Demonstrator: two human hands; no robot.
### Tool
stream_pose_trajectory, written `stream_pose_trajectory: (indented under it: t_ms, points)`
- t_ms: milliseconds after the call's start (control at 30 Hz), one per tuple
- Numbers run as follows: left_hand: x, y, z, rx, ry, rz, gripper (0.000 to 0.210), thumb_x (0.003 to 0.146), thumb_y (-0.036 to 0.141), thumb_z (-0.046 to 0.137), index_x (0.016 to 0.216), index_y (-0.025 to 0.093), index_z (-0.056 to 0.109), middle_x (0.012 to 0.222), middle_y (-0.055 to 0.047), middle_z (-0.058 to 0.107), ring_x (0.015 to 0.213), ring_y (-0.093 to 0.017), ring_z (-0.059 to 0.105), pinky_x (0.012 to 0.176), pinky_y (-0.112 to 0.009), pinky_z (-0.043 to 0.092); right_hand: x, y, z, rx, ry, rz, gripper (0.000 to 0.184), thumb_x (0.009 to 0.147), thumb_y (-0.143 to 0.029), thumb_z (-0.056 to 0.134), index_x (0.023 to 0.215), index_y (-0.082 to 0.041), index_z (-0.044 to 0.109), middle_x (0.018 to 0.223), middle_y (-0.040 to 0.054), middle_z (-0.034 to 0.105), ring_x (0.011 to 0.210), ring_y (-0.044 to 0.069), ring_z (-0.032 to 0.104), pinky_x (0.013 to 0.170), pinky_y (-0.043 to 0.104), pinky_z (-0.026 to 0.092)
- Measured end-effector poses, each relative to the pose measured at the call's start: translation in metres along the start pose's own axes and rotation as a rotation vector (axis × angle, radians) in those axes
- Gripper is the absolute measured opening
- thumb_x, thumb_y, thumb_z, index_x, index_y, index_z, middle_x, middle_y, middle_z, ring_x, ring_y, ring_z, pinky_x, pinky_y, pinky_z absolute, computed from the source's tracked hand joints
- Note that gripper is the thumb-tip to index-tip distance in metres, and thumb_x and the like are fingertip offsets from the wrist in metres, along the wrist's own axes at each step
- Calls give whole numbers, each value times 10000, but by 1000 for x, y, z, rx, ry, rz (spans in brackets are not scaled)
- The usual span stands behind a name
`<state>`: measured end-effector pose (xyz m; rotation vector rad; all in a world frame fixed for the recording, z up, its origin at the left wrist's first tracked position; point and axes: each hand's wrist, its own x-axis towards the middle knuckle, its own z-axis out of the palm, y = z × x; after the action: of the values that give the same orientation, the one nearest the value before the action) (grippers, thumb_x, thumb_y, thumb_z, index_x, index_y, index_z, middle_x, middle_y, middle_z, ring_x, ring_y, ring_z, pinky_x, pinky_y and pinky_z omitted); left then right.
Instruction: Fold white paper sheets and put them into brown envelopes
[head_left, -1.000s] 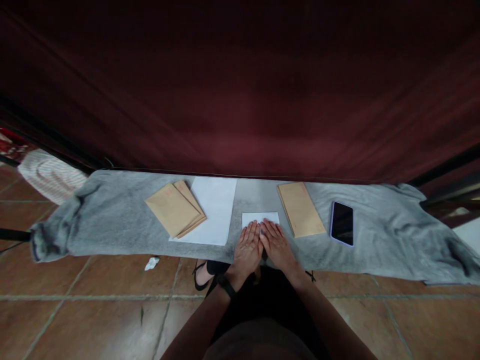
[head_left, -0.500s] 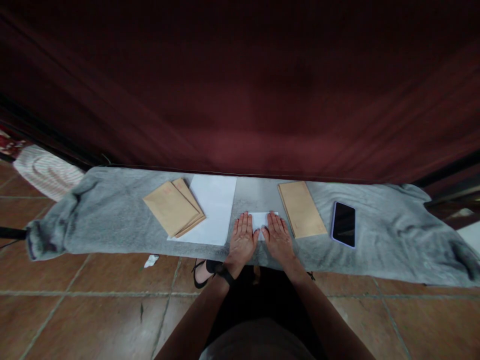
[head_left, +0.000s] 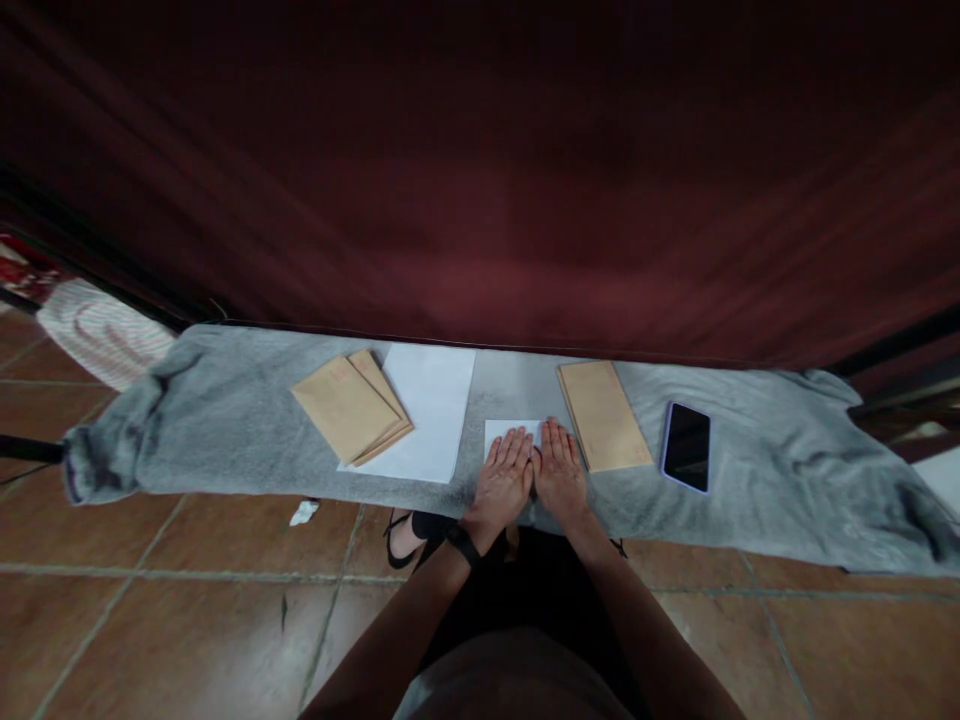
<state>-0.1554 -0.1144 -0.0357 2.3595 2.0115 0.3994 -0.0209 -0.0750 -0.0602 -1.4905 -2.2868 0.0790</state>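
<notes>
A small piece of white paper (head_left: 504, 428), seemingly folded, lies on the grey cloth (head_left: 247, 450) in front of me, mostly covered by my hands. My left hand (head_left: 505, 478) rests flat on it with fingers stretched out, a dark band around the wrist. Close beside it, my right hand (head_left: 559, 472) also lies flat, over the paper's right part, fingers extended. Left of my hands are larger white sheets (head_left: 431, 410), with brown envelopes (head_left: 349, 410) fanned across their left side. Just right of my right hand is another stack of brown envelopes (head_left: 606, 418).
A phone with a purple edge (head_left: 687, 447) lies on the cloth at the right. Behind the narrow cloth-covered surface rises a dark red panel (head_left: 495, 220). A white scrap (head_left: 304, 512) lies on the tiled floor (head_left: 217, 620). Striped fabric (head_left: 105, 335) shows at far left.
My left hand has slid right across the small paper, close to my right hand, uncovering the paper's left edge. My right hand stays nearly in place.
</notes>
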Motion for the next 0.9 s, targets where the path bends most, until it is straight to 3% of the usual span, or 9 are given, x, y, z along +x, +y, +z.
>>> stream_pose_trajectory:
  t_ms: [267, 467, 700, 900]
  points:
    - [-2, -12, -3, 26, 0, -36, 571, 1042, 375, 314, 1527, 76, 361, 1610, -126, 349, 1523, -234, 248, 1247, -437, 257, 0, -1, 3, -80, 15, 12, 586, 1040, -303, 344, 1554, -26, 300, 1602, 234, 310, 1470, 320, 346, 1176, 521, 313]
    - [-6, -20, -1, 47, 16, -98, 581, 1036, 367, 336, 1542, 82, 337, 1614, -143, 330, 1522, -260, 245, 1243, -469, 253, 2, -3, -3, -97, 30, 21, 547, 1044, -291, 351, 1526, -33, 369, 1578, 223, 372, 1454, 320, 376, 1177, 511, 314]
    - [-8, -24, 2, 74, -25, -63, 609, 1010, 299, 373, 1574, 98, 265, 1637, -146, 276, 1534, -275, 199, 1243, -505, 229, -8, -22, -10, 7, -26, -176, 516, 1053, -293, 340, 1528, -99, 393, 1578, 155, 404, 1478, 258, 351, 1194, 479, 312]
    - [-10, -24, 1, 88, -6, -94, 603, 1029, 347, 353, 1588, 148, 245, 1645, -120, 267, 1533, -262, 214, 1238, -503, 236, -24, -17, -14, -28, -42, -194, 553, 1055, -345, 352, 1535, -70, 367, 1575, 176, 399, 1472, 277, 362, 1191, 485, 316]
